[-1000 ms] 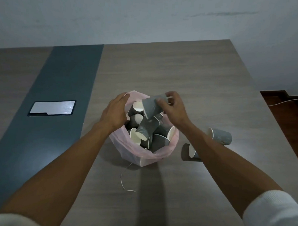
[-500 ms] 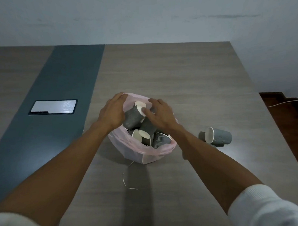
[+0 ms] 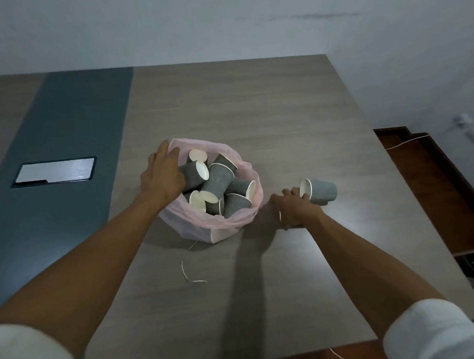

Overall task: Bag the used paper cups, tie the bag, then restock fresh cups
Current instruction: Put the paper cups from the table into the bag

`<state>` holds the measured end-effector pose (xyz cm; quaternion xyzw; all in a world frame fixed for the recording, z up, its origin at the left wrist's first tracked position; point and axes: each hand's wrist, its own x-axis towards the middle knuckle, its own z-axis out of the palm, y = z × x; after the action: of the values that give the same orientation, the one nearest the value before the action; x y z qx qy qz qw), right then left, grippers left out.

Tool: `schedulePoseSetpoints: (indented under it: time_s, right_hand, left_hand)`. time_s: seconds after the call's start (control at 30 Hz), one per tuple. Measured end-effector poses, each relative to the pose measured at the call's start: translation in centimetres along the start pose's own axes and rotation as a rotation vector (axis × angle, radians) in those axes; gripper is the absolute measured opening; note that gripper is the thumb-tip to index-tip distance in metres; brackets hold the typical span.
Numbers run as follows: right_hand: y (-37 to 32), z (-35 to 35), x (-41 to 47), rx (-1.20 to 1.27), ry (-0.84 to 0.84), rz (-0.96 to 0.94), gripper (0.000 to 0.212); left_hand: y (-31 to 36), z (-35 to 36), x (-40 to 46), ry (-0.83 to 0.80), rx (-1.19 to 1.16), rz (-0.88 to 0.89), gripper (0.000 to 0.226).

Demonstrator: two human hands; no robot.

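A pink plastic bag (image 3: pixel 227 228) stands open on the wooden table (image 3: pixel 254 110), holding several grey ribbed paper cups (image 3: pixel 217 180) with white insides. My left hand (image 3: pixel 162 177) grips the bag's left rim. To the right of the bag, my right hand (image 3: pixel 294 209) is closed over a cup lying on the table; that cup is almost hidden, with only a sliver of white rim showing. Another grey cup (image 3: pixel 322 190) lies on its side just beyond my right fingers and touches them.
A thin white string (image 3: pixel 189 275) lies on the table in front of the bag. A dark-framed silver panel (image 3: pixel 55 173) sits in the blue strip (image 3: pixel 73 118) on the left. The table's right edge drops to a brown wooden floor (image 3: pixel 434 187) with a white cable (image 3: pixel 406 142).
My right hand left the bag's mouth, where it had put a cup in, and moved right and down onto the nearer cup on the table. My left hand stayed on the rim.
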<state>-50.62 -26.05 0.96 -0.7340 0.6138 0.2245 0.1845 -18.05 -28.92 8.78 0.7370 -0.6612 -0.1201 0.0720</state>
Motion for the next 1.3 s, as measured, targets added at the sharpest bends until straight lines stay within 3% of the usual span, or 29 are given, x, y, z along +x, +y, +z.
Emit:
schedulePoseSetpoints:
  time_s: [0.1, 0.2, 0.33, 0.4, 0.47, 0.63, 0.73, 0.9, 0.97, 1.1, 1.3]
  right_hand:
    - [-0.3, 0.7, -0.5, -0.037, 0.096, -0.042, 0.056]
    - [-1.8, -2.7, -0.9, 0.133, 0.124, 0.005, 0.064]
    - [-4.9, -9.9, -2.2, 0.607, 0.354, 0.030, 0.056]
    - [-7.3, -11.8, -2.4, 0.992, 0.441, -0.048, 0.048]
    - [-9.8, -11.9, -2.3, 1.191, 0.489, -0.171, 0.039]
    - [-14.7, -8.5, -1.9, 0.989, 0.448, -0.344, 0.027]
    - [-15.4, -7.5, -1.7, 0.923, 0.434, -0.364, 0.025]
    - [-14.7, -8.4, -1.5, 0.830, 0.527, -0.341, 0.039]
    - [-14.6, -8.3, -1.6, 0.642, 0.437, -0.409, 0.041]
    - [-14.5, -6.6, -1.9, 0.396, 0.253, -0.508, 0.027]
    - [-13.9, -5.6, -1.5, 0.294, 0.387, -0.549, 0.028]
  left_hand:
    - [-0.5, -0.1, -0.7, -0.016, 0.009, -0.004, 0.066]
    - [-0.7, -0.1, -1.2, -0.008, 0.004, 0.003, 0.066]
    - [-0.8, -0.2, -1.7, 0.027, -0.034, 0.003, 0.066]
    - [-1.0, 0.1, -1.6, 0.053, -0.063, 0.021, 0.070]
    - [-1.4, 0.5, -1.2, 0.062, -0.097, 0.048, 0.074]
    - [-3.4, 0.7, 0.1, 0.047, -0.244, 0.118, 0.072]
    - [-3.5, -0.6, -0.1, -0.045, -0.310, 0.133, 0.083]
    - [-3.2, -2.7, -1.0, -0.242, -0.289, 0.144, 0.098]
    - [-2.9, -3.6, -1.3, -0.285, -0.325, 0.111, 0.092]
    - [-2.4, -4.3, -1.6, -0.254, -0.407, 0.069, 0.083]
    - [-2.0, -3.5, -2.1, -0.224, -0.397, 0.152, 0.075]
